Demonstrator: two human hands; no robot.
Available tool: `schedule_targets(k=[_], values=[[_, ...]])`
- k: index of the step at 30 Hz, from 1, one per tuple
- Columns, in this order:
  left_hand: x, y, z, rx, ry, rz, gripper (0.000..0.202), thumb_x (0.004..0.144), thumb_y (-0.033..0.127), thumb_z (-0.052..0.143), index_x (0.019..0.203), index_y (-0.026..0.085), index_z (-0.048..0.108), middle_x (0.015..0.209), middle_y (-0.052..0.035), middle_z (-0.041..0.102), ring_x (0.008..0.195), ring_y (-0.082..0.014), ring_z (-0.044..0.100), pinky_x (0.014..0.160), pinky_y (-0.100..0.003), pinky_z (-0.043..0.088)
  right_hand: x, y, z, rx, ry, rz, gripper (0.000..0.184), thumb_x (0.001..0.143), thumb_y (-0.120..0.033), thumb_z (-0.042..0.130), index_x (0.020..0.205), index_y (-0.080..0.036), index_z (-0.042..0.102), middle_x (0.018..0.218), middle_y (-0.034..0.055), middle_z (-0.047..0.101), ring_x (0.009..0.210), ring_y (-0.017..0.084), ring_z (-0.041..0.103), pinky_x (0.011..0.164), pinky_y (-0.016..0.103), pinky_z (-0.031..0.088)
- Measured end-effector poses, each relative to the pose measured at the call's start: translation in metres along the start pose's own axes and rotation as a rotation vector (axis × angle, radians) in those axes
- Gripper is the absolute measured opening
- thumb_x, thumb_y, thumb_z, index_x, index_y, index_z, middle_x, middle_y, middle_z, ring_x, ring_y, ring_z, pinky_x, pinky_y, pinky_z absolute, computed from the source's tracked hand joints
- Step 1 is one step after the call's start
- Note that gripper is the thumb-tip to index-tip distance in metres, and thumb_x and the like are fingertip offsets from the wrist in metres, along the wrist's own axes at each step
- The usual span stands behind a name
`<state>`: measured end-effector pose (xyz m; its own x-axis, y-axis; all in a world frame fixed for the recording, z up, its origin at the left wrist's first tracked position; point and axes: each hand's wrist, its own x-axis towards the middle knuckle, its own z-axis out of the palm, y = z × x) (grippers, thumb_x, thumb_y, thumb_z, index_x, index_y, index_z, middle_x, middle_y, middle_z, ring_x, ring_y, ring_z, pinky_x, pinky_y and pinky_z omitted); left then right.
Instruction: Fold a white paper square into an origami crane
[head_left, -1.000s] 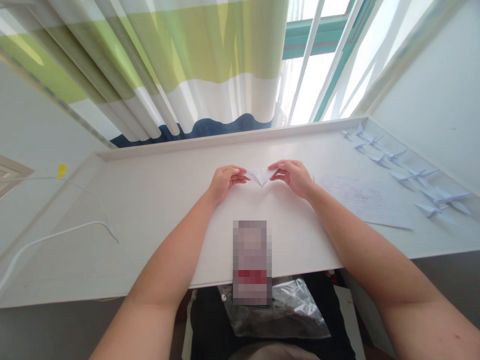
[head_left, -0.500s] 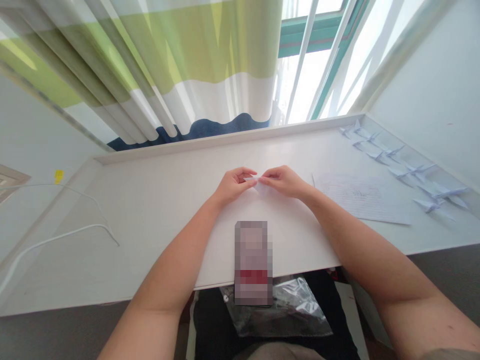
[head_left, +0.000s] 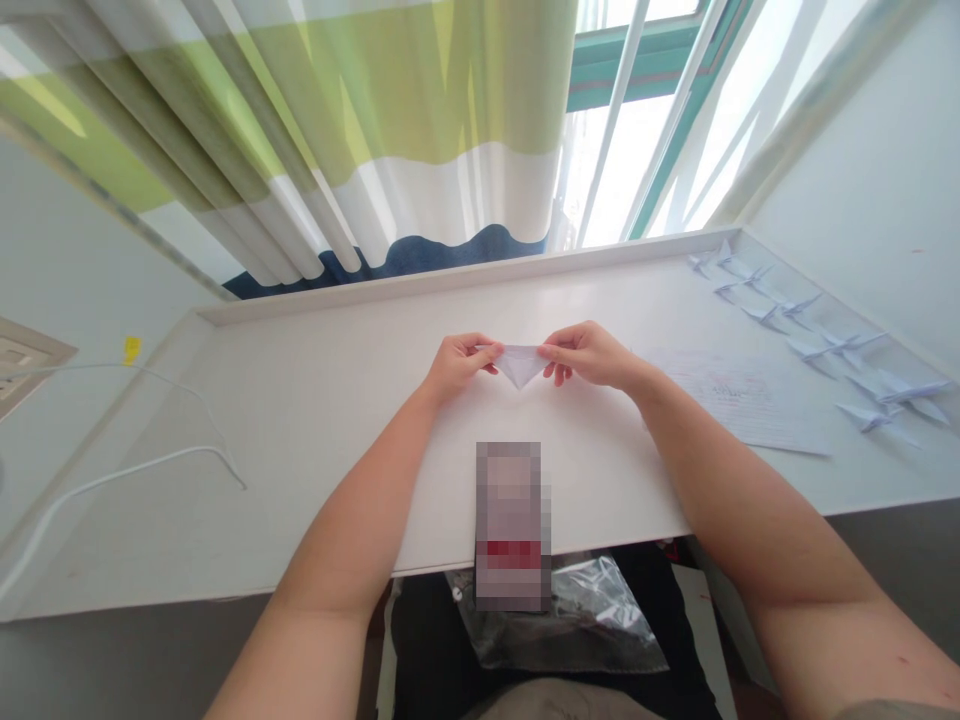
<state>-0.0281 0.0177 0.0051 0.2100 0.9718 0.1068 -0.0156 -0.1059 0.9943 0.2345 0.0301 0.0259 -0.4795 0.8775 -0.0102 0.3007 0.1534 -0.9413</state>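
Note:
Between my hands is a small folded white paper [head_left: 520,366], a triangle with its point toward me and its long edge away. My left hand [head_left: 463,364] pinches its left corner between thumb and fingers. At the opposite corner my right hand [head_left: 582,352] grips it the same way, its lower fingers curled beneath. The paper is held over the white desk [head_left: 337,420]. Nearer to me, at the desk's front edge, is a phone-shaped object [head_left: 513,525] whose surface is blurred out.
Several folded paper cranes [head_left: 844,348] stand along the right side. Written sheets of paper [head_left: 739,405] lie beside my right forearm. A white cable [head_left: 150,461] crosses the left side. A clear plastic bag [head_left: 592,625] rests on my lap. Curtains [head_left: 450,100] hang behind the desk.
My hands have moved apart, the right one further to the right. The paper, mostly hidden between the fingers before, now shows as a triangle stretched between them. The view has shifted slightly.

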Motion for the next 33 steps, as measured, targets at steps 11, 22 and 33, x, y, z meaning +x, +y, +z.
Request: schedule_targets(k=[11,22,33], values=[[-0.004,0.004,-0.019,-0.026,-0.153,-0.14,0.069,0.076,0.077,0.091,0.109,0.016,0.087,0.101,-0.0129,0.088,0.094,-0.0284,0.085,0.076,-0.033,0.064,-0.007,0.007,-0.013,-0.014,-0.041,0.075,0.064,0.086,-0.082,0.08,0.081,-0.018,0.081,0.081,0.0134,0.084,0.075,0.025,0.08,0.065,0.032,0.051],[0.0,0.011,0.004,-0.065,0.173,-0.254,0.031,0.097,0.044,0.079,0.094,0.013,0.079,0.082,-0.0088,0.082,0.068,-0.0215,0.082,0.061,-0.027,0.061,0.0,0.018,0.006,-0.363,0.165,-0.495,0.064,0.091,-0.039,0.079,0.155,-0.036,0.07,0.157,0.0103,0.067,0.144,0.035,0.066,0.122,0.06,0.054],[-0.005,0.009,0.009,-0.204,0.031,-0.177,0.059,0.095,0.058,0.082,0.135,0.017,0.066,0.12,-0.0155,0.084,0.098,-0.0273,0.086,0.074,-0.031,0.064,0.005,0.011,0.023,-0.32,0.244,-0.396,0.024,0.104,-0.04,0.068,0.11,-0.03,0.089,0.12,0.009,0.086,0.104,0.028,0.08,0.095,0.047,0.064]])
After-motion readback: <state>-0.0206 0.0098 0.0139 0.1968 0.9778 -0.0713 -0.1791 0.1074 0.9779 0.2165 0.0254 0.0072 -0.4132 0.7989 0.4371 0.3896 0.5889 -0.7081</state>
